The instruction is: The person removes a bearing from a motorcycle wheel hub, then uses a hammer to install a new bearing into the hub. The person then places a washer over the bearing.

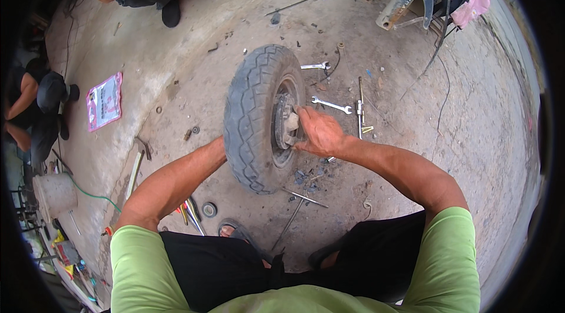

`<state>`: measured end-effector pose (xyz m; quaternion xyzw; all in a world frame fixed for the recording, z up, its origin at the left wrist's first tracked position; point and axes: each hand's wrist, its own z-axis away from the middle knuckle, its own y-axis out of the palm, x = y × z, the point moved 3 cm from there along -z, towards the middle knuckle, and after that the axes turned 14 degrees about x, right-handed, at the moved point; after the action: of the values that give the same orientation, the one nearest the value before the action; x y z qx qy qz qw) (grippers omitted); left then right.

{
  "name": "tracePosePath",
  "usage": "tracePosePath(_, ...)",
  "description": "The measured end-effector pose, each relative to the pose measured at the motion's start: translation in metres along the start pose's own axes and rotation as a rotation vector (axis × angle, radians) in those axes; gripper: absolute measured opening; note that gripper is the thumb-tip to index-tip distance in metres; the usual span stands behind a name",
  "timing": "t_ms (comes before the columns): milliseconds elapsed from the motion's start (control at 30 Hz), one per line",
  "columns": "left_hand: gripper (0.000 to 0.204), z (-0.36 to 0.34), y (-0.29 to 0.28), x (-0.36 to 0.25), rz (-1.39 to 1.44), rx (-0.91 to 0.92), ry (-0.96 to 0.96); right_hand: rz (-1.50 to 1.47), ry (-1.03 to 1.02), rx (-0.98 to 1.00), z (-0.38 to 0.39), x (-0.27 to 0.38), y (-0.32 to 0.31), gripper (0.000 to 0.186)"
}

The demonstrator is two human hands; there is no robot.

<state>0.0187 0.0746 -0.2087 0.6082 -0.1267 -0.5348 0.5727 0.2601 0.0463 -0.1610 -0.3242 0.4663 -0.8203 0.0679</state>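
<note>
A small wheel with a fat grey tyre stands upright on the dirty concrete floor, right in front of the person's knees. The right hand is at the metal hub, fingers bent together around a part there. The left hand is hidden behind the tyre, so I cannot tell how its fingers are. Two spanners lie just past the wheel. To do this well, keep the wheel steady and grip firmly

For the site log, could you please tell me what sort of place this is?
Probably an open-air roadside repair spot: a small tyred wheel stands on bare concrete ground, with spanners and bolts scattered around it.
</note>
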Motion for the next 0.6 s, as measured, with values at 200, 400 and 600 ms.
tracePosePath(200,0.049,-0.002,-0.005,0.002,0.007,-0.003,-0.005,0.011,-0.021,-0.058,0.005,0.003,0.001,0.101)
tracePosePath(400,0.048,-0.007,0.001,0.005,0.052,0.146,-0.02,0.011,0.035,0.034,0.003,-0.003,0.002,0.105)
tracePosePath(600,0.049,0.0,-0.024,0.006,-0.025,0.095,-0.021,0.007,0.003,-0.022,0.007,0.009,-0.003,0.102)
